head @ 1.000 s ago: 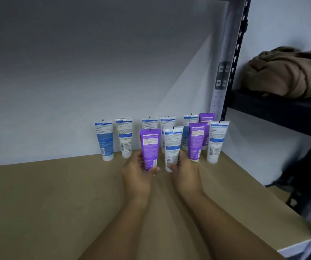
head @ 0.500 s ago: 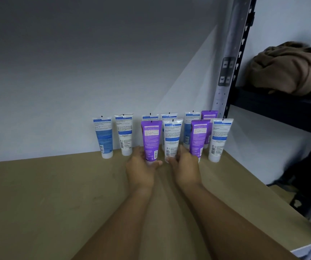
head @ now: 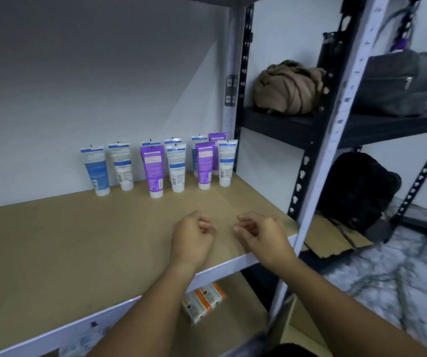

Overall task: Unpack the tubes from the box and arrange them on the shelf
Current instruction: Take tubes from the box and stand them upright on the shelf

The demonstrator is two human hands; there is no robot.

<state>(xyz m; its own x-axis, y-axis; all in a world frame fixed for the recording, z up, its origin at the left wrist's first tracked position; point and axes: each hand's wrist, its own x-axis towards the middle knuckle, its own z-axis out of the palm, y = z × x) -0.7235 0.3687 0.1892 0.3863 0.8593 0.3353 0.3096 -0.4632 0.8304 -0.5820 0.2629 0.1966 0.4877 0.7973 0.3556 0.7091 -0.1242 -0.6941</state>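
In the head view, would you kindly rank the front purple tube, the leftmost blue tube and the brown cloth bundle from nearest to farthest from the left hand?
From the left hand, above the shelf's front part:
1. Front purple tube, straight ahead in the front row.
2. Leftmost blue tube, further left, by the back wall.
3. Brown cloth bundle, up right on the neighbouring dark shelf.

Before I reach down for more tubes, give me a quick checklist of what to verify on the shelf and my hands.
1. Left hand holds nothing: ok.
2. Right hand holds nothing: ok.
3. Tubes stand upright on their caps, including the front purple tube and the white tube beside it: ok.
4. Bare shelf board left of and in front of the rows: ok.
5. Tubes remaining in the box: cannot tell, box not clearly in view.
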